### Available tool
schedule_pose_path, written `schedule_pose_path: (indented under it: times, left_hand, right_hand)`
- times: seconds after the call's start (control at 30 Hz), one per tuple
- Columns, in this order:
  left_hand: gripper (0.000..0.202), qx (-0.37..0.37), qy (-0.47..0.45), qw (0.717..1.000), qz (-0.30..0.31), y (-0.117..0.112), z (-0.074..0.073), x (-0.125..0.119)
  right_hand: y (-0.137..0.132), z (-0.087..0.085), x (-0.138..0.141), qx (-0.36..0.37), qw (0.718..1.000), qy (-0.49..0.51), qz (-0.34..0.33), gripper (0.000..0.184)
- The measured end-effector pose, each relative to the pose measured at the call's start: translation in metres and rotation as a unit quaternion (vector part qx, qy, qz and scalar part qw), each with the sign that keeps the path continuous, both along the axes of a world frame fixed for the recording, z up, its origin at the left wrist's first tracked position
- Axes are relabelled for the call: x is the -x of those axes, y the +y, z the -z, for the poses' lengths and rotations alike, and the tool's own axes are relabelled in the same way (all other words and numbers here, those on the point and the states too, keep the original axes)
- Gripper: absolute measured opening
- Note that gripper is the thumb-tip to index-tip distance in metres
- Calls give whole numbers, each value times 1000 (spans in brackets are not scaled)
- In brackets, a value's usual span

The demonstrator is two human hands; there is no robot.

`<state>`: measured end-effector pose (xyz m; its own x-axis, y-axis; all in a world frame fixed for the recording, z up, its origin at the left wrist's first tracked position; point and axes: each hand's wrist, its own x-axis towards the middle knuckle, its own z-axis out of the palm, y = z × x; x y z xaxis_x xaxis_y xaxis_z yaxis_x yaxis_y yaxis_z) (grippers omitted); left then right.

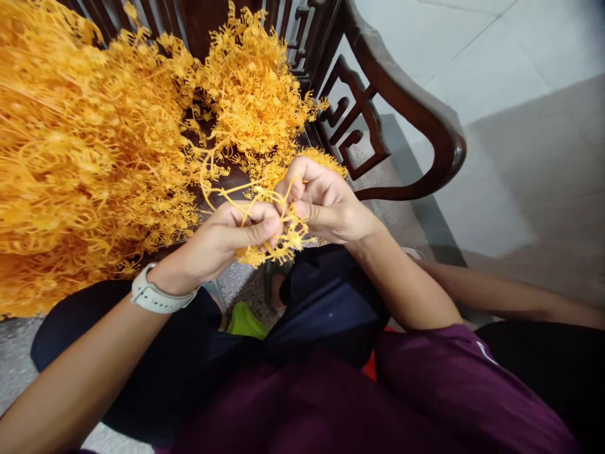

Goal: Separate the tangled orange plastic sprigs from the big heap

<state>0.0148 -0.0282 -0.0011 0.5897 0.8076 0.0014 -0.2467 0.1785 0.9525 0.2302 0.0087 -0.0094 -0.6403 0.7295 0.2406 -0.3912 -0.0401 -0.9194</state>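
Note:
Both hands are close together in front of my knees, working on a yellow-orange plastic flower sprig [293,236] with thin curling stems and small spiky heads. My left hand [236,233], with a pale watch strap [163,293] on its wrist, pinches the sprig between thumb and fingers. My right hand [328,205] is closed on the same sprig just to the right, its thumb and index finger near the stems. Some loose stems arch up over my left hand. The exact spot gripped by the fingertips is partly hidden.
A large heap of orange plastic sprigs [85,157] fills the left side of a dark wooden bench. A smaller pile [259,94] lies towards its back. The bench's curved armrest [406,82] stands at right. Another person's arm [510,290] rests beside me. Something bright green [246,321] is below.

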Motion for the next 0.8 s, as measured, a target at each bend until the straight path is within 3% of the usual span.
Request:
schedule_pose_path:
  times: [0.1, 0.33, 0.4, 0.5, 0.6, 0.63, 0.7, 0.8]
  left_hand:
    - [47, -18, 8, 999, 28, -1, 0, 1]
    - [51, -62, 57, 996, -19, -2, -1, -11]
    - [52, -87, 55, 995, -13, -7, -8, -7]
    - [48, -105, 44, 993, -15, -11, -15, 12]
    - [32, -87, 53, 986, -132, -1, -9, 33]
    - [32, -76, 72, 975, -196, 5, -5, 37]
    - [33, -52, 111, 961, -249, 16, 4, 38]
    - [33, -38, 129, 958, -255, 21, 10, 28]
  right_hand:
    - [7, -3, -7, -56, 998, -17, 7, 43]
    - [40, 6, -13, -171, 979, -98, 48, 61]
    - [55, 5, -29, -213, 967, -89, 106, 70]
    - [84, 3, -81, -245, 934, -75, 248, 77]
    - [107, 17, -139, -218, 852, -150, 451, 61]
    - [112, 26, -152, -201, 838, -201, 466, 57]
    - [116, 46, -161, -190, 833, -320, 410, 53]
    - [114, 64, -150, -217, 820, -430, 310, 37]
